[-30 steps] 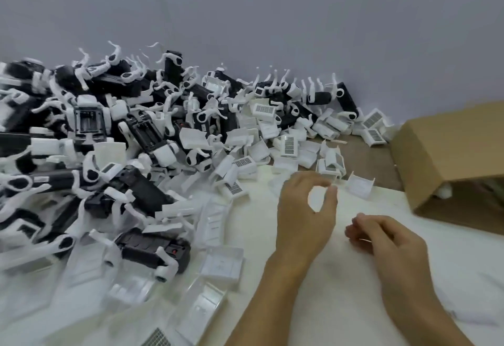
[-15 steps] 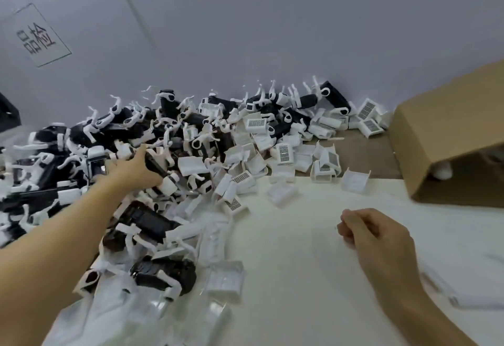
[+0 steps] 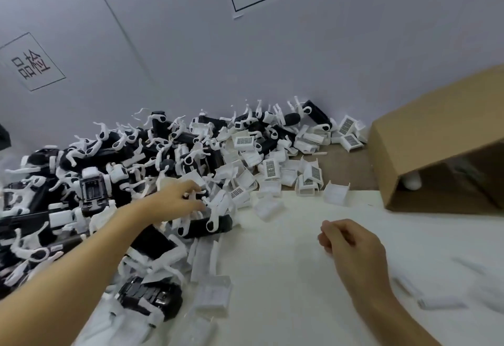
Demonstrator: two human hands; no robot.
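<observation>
Tabletop (image 3: 286, 269) parts (image 3: 166, 155) lie loose; box (image 3: 436, 138) holds something white (image 3: 412, 182).

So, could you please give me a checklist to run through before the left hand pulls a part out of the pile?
1. Left hand at the pile: ok, fingertips on a white piece.
2. Firm grip on that piece: cannot tell, blurred.
3. Right hand free: cannot tell, fingers curled.
4. Bare table space in front: ok.
5. Cardboard box apart from both hands: ok.
</observation>
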